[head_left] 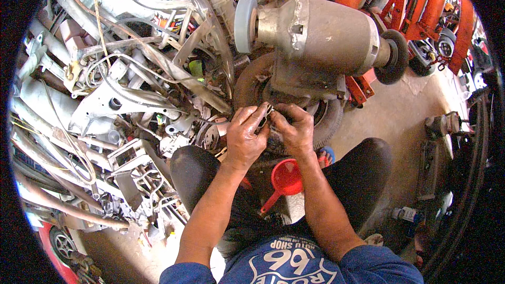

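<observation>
Before grinder [326, 37]: left hand [246, 135], right hand [295, 129] pinching piece [268, 111].

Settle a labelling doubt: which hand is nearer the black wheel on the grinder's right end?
Right. The right hand lies below and left of the black wheel in the picture; the left hand is farther left.

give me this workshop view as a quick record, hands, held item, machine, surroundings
left hand: pinching a small metal piece with its fingertips
right hand: fingertips on the same piece
held item: partly hidden by fingers, exact kind unclear
machine: grimy brown-grey metal bench grinder, beyond the hands
machine ends: blue-grey round grinding wheel left, black round wheel right
between legs: round red plastic dipper, handle toward lower left
left side: heaped metal parts
</observation>
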The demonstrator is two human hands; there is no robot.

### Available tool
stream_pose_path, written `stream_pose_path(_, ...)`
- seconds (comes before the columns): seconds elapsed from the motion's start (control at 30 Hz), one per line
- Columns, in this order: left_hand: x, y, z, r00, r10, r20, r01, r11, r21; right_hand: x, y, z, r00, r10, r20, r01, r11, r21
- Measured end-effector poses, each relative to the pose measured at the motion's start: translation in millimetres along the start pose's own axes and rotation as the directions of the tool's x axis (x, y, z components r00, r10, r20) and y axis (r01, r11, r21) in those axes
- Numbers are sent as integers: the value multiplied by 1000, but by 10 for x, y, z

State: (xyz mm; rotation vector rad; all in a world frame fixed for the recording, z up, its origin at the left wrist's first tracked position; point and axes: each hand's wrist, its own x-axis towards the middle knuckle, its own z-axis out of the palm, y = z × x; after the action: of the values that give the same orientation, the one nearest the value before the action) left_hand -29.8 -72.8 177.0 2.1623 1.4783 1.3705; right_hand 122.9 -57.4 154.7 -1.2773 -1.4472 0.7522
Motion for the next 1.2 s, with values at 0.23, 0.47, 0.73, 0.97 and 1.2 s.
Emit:
stream_pose_path(0.23, 0, 16, 5, 994, -92, -58, 82, 984, -156, 44, -237, -12, 999, -20, -46, 20, 1000, -1)
stream_pose_path(0.47, -3, 61, 63, 978, -180, -107, 152, 961, -232, 75, -315, -63, 982, -184, -47, 181, 982, -62)
stream_pose_path(0.73, 27, 32, -8, 961, -11, -278, -29, 990, -140, 12, -504, -12, 932, -349, -99, 353, 935, 28)
stream_pose_path(0.97, 3, 64, -70, 977, 25, -210, -31, 999, -27, -46, -572, 34, 974, -192, -119, 190, 981, -22)
stream_pose_path(1.2, -56, 4, 128, 962, -171, -213, 148, 982, -121, 31, -424, 78, 973, -214, -86, 211, 976, -51)
